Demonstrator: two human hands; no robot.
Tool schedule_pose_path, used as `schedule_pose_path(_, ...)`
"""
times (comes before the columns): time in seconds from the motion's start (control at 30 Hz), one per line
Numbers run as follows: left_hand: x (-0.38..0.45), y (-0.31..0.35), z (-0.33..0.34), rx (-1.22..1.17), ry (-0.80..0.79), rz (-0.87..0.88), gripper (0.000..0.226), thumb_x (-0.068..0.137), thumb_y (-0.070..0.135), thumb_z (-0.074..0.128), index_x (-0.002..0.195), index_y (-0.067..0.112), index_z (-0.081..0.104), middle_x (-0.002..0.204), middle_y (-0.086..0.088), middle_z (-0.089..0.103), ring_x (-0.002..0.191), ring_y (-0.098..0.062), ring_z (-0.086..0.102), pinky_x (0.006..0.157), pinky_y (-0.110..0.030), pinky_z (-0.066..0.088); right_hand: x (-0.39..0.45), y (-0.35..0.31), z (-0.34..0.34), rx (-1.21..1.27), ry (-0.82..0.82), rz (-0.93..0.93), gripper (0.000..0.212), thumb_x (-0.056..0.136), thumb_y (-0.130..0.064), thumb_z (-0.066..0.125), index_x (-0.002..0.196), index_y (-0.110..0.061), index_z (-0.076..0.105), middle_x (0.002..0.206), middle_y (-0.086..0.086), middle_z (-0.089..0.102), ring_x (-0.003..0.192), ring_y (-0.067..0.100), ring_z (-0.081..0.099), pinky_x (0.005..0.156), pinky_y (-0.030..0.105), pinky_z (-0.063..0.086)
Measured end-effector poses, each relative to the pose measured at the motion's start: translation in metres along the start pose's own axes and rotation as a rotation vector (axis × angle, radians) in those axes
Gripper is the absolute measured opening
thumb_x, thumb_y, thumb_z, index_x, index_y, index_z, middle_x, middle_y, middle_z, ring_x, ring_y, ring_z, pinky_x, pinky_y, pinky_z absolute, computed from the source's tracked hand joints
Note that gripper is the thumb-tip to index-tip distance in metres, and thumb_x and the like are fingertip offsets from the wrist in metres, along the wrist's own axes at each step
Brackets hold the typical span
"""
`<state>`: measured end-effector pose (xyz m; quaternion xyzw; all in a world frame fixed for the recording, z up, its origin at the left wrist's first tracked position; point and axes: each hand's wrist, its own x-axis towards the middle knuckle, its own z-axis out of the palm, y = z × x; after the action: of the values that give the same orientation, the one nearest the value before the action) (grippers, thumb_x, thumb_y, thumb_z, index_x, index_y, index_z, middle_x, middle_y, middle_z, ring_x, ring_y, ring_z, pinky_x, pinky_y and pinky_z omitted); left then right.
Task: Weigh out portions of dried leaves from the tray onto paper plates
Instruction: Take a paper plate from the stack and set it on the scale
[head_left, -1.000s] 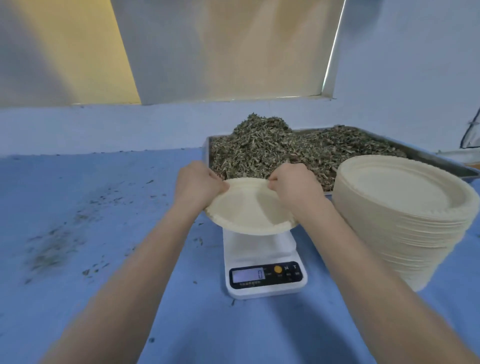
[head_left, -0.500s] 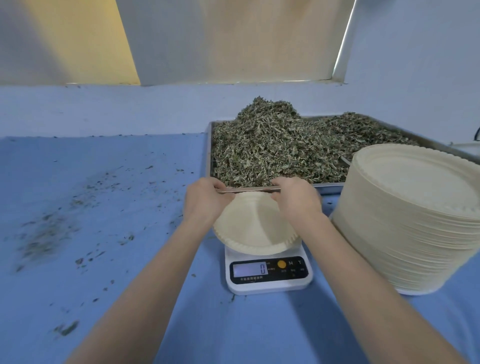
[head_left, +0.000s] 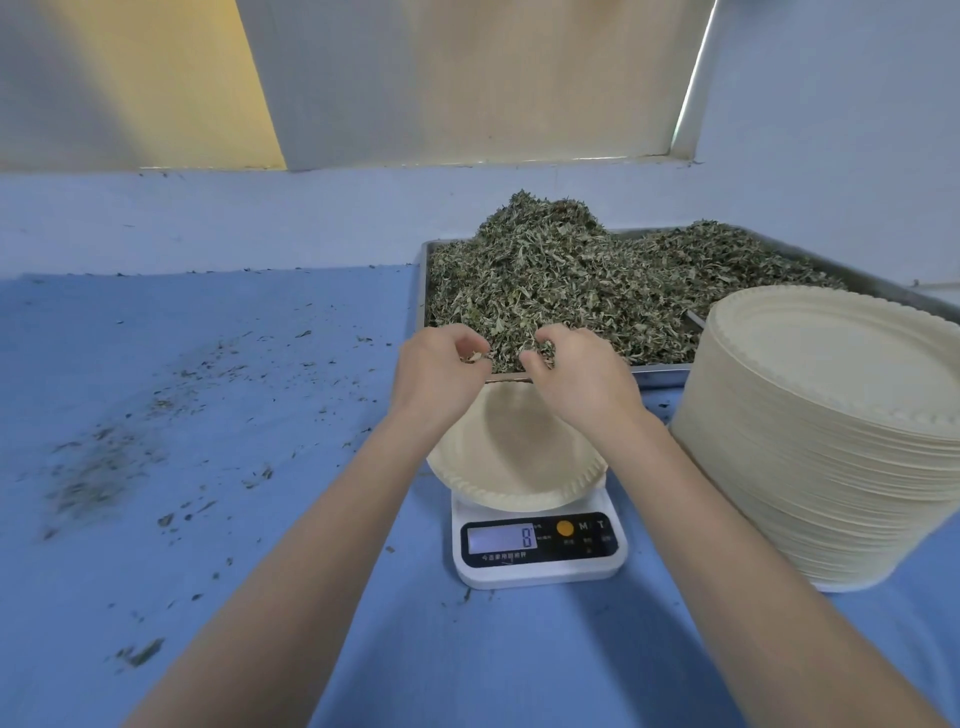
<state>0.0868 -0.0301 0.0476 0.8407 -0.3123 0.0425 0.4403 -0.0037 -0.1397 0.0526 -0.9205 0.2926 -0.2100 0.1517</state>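
Pinching dried leaves (head_left: 571, 291) both hands (head_left: 441, 364) (head_left: 576, 369); plate stack (head_left: 831, 441) right beside scale (head_left: 537, 551).

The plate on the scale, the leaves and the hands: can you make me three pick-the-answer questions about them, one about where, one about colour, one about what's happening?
1. Where does the single paper plate sit?
A. on the white scale
B. on the plate stack
C. inside the tray

2. What colour is the round button on the scale?
A. green
B. orange
C. purple

3. What is on the single plate now?
A. a heap of leaves
B. a spoon
C. nothing yet

Answers:
1. A: the scale's display shows just below the plate's rim.
2. B: it is orange beside the display.
3. C: its inside is bare, while the left hand and right hand curl their fingers into the dried leaves at the near edge of the tray.
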Motion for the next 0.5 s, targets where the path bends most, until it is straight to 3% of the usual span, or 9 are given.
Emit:
schedule_pose_path(0.17,-0.002,0.001,0.0,-0.004,-0.03,0.004,0.013,0.082,0.018,0.067,0.083,0.03,0.065,0.092,0.006,0.067,0.078,-0.006,0.053,0.075,-0.019,0.04,-0.002,0.003,-0.001,0.052,-0.062,-0.003,0.04,0.095,-0.04,0.048,0.131,-0.022,0.053,0.126,0.008,0.055,0.117,0.026,0.051,0.097,0.039,0.042)
schedule_pose_path(0.27,-0.007,0.001,0.0,-0.005,-0.036,0.021,0.012,0.082,0.019,0.066,0.084,0.031,0.065,0.084,0.012,0.063,0.068,0.003,0.049,0.066,-0.01,0.036,-0.013,0.011,-0.004,0.183,-0.091,-0.029,0.044,0.094,-0.039,0.051,0.135,-0.023,0.05,0.132,0.004,0.053,0.123,0.02,0.047,0.1,0.032,0.038)
schedule_pose_path(0.4,-0.02,0.006,0.002,-0.015,-0.047,0.072,0.013,0.081,0.021,0.067,0.083,0.033,0.066,0.074,0.019,0.057,0.063,0.007,0.047,0.059,0.001,0.033,-0.04,0.032,-0.004,0.31,-0.131,-0.093,0.051,0.094,-0.025,0.049,0.144,-0.021,0.037,0.15,-0.003,0.034,0.14,0.013,0.025,0.114,0.031,0.021)
schedule_pose_path(0.5,-0.032,0.012,0.009,-0.002,-0.094,0.132,0.01,0.081,0.021,0.067,0.087,0.03,0.069,0.083,0.014,0.062,0.07,0.005,0.048,0.062,-0.01,0.032,-0.061,0.048,0.001,0.406,-0.195,-0.065,0.063,0.092,-0.013,0.049,0.149,-0.022,0.024,0.158,-0.007,0.01,0.144,0.006,0.005,0.113,0.025,0.005)
